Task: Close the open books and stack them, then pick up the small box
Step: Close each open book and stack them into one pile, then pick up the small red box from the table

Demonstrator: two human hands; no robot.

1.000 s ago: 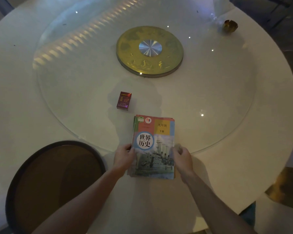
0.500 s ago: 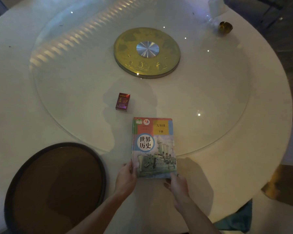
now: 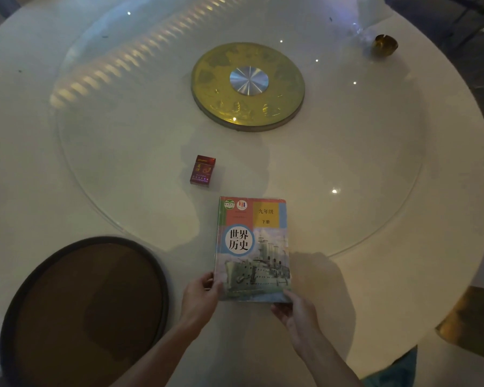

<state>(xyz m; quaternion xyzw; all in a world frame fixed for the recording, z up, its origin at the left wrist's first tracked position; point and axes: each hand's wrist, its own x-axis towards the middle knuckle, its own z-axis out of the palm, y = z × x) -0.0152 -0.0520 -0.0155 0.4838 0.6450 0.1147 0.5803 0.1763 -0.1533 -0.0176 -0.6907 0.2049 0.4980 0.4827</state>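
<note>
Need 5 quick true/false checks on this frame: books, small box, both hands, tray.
1. The top book is closed, cover up. True.
2. The small red box lies on top of the book. False: it sits apart on the glass turntable, beyond the book.
3. The left hand touches the book's near left corner. True.
4. The right hand holds the box. False: it is at the book's near right corner.
5. The dark round tray holds a cup. False: nothing shows in it.

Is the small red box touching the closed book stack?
Apart. The head view shows bare glass between the small red box and the book stack's far-left corner.
</note>
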